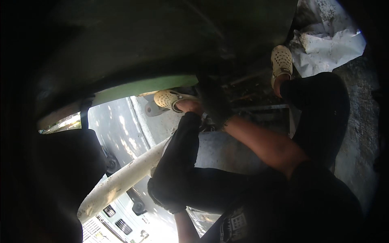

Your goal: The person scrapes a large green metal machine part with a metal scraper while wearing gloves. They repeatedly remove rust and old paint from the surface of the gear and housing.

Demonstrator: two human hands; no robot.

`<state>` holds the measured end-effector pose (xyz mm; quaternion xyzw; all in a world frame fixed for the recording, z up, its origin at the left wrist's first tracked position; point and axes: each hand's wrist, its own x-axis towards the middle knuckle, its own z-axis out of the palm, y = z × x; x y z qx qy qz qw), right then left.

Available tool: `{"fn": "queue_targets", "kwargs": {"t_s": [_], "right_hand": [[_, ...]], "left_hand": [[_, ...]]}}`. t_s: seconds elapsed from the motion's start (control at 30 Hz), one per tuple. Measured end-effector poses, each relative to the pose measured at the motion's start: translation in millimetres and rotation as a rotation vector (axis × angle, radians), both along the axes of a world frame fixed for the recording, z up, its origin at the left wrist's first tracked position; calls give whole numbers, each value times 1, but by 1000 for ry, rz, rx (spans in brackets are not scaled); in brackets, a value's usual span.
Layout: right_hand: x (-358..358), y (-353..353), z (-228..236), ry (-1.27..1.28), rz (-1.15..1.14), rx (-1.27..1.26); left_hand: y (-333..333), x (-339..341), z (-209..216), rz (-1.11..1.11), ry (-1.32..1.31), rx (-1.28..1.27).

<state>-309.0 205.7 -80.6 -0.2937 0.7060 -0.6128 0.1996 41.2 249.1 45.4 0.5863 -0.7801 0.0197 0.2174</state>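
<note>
My right hand (pixel 212 101), in a dark glove, reaches up into the shade beneath a dark green panel (pixel 142 86). Its fingers fade into the darkness, so what it touches is hidden. My bare right forearm (pixel 263 141) crosses between my legs. Lower down, my left hand (pixel 162 196) wears a dark glove with a frayed cuff and lies beside my bent left knee, close to a thick pale pole (pixel 121 180). Its fingers cannot be made out against the dark trousers.
Two beige clogs (pixel 167 100) are on my feet, one against a grey surface, the other near crumpled white sheeting (pixel 324 48). A pale vehicle (pixel 121 218) stands beyond the pole at lower left. A rough grey wall-like surface (pixel 356 109) runs along the right.
</note>
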Motion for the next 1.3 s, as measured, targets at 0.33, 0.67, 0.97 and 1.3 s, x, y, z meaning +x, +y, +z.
{"fn": "queue_targets", "kwargs": {"t_s": [0.33,0.67,0.97,1.3], "right_hand": [[-19,3,8,27,171,-2],[-12,-8,7,170,68,14],[-56,9,0,80,356,55],[-58,2,7,-263,414,99]], "left_hand": [[-3,-19,-1,281,479,292],[-13,-30,-9,479,-33,228],[-10,-20,-9,336,93,213],[-6,-20,-2,65,52,156]]}}
